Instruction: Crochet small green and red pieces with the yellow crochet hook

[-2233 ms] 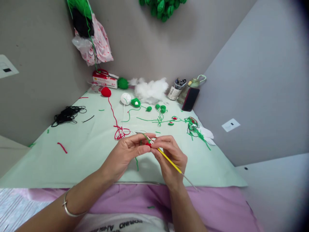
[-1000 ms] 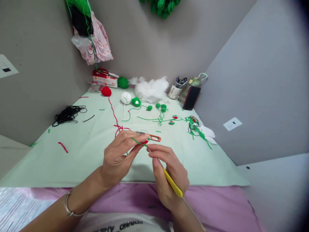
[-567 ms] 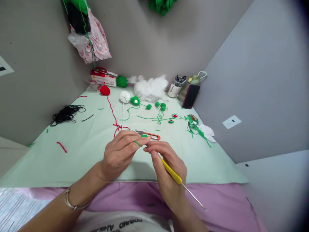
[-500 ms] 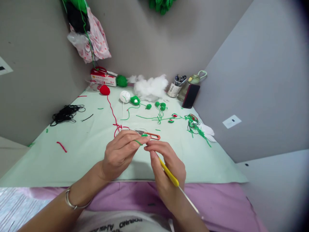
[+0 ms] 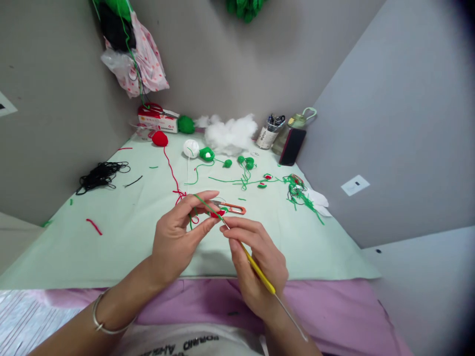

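Observation:
My left hand (image 5: 177,238) pinches a small red crochet piece (image 5: 216,214) between thumb and fingers, with a green yarn strand (image 5: 202,202) running over its raised forefinger. My right hand (image 5: 258,264) grips a yellow-handled crochet hook (image 5: 259,272); its metal tip points into the red piece. Both hands hover above the near middle of the pale green table cover (image 5: 122,237). Orange thread snips (image 5: 232,208) lie on the cover just beyond my fingers.
Farther back lie a red yarn ball (image 5: 160,138), a white ball (image 5: 191,148), green crochet bits (image 5: 208,155), white stuffing (image 5: 230,132), a pen cup (image 5: 267,134), a dark phone (image 5: 290,146), a tangle of green scraps (image 5: 297,190) and black yarn (image 5: 98,174) at left.
My left forefinger has lifted, stretching the green strand upward. The hook has swung so its tip meets the red piece. The red piece shows again between my fingers.

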Available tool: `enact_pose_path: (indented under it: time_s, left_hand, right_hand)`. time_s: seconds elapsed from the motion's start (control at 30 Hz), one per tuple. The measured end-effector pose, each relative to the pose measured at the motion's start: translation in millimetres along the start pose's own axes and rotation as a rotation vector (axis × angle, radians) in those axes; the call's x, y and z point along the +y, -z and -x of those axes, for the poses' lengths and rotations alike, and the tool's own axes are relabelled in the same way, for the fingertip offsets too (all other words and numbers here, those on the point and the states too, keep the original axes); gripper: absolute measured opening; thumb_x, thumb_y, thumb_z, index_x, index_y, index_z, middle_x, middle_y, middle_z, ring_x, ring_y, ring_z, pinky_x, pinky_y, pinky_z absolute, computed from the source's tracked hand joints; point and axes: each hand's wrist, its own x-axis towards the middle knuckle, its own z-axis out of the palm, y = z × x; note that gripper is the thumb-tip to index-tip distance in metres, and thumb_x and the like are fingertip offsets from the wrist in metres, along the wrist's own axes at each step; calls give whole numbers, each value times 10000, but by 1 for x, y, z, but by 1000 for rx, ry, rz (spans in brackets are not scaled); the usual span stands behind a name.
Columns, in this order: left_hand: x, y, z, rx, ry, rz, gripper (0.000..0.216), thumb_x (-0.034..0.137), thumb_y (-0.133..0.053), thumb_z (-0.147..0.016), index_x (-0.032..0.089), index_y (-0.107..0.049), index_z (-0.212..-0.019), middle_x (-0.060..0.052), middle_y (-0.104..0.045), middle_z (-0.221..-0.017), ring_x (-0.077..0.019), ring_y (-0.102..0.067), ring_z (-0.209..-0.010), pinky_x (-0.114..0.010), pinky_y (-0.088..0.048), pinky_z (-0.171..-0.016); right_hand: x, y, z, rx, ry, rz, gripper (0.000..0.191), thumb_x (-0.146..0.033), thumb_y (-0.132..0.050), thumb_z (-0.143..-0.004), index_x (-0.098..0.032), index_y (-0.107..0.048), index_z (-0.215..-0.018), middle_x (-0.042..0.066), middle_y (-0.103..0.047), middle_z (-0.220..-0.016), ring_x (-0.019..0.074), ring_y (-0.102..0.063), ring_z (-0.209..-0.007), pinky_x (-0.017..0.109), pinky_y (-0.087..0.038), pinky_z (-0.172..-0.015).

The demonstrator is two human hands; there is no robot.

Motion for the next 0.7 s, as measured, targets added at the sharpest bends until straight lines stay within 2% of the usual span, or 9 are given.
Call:
enact_pose_path:
  time_s: [0.1,0.3,0.43,0.53,0.63,0.7]
  left_hand:
    - [-5,2,1,-2,-178,-171,413,96,-740,-885,282,-725,-1254,-3,-777,-973,-157,-720,-924,-309,-579,-921]
    - [-10,6,-3,-33,-567,-393,532,20,-711,-872,305,-670,-1319,-18,-795,-1011,-186,-744,-919,-337,-608,-835]
    - [-10,5,-6,-26,-620,-456,423,33,-695,-886,281,-703,-1228,-16,-802,-956,-189,-758,-894,-321,-618,-790]
    - [-10,5,-8,-33,-630,-434,373,48,-679,-902,278,-712,-1194,-13,-811,-945,-186,-768,-858,-324,-624,-782]
    - [-11,6,-11,-85,-668,-399,396,22,-687,-883,273,-722,-1187,-21,-821,-957,-185,-767,-853,-325,-627,-781]
    - [-12,6,-12,-120,-658,-370,398,16,-699,-873,276,-734,-1172,-22,-824,-967,-187,-764,-863,-331,-628,-790]
  right_hand:
    - [-2,4,1,-15,-42,-6,310,-17,-562,-948,-218,-671,-1158,80,-738,-1170,170,-717,-1102,317,-618,-952]
    - [-8,6,-3,-3,-113,-46,256,-55,-554,-962,-220,-694,-1097,67,-751,-1107,174,-725,-1058,316,-612,-922]
    - [-8,4,-7,30,-177,-67,214,-105,-547,-983,-225,-711,-1048,59,-756,-1072,176,-727,-1036,333,-596,-941]
    - [-4,5,-13,26,-288,-154,184,-157,-564,-988,-219,-733,-951,51,-767,-997,180,-730,-1001,331,-594,-917]
    - [4,7,-19,-1,-412,-316,173,-195,-599,-973,-207,-739,-872,34,-768,-863,178,-748,-879,304,-614,-791]
    - [7,6,-20,5,-440,-392,162,-196,-605,-967,-199,-733,-867,29,-766,-837,168,-753,-789,291,-622,-712]
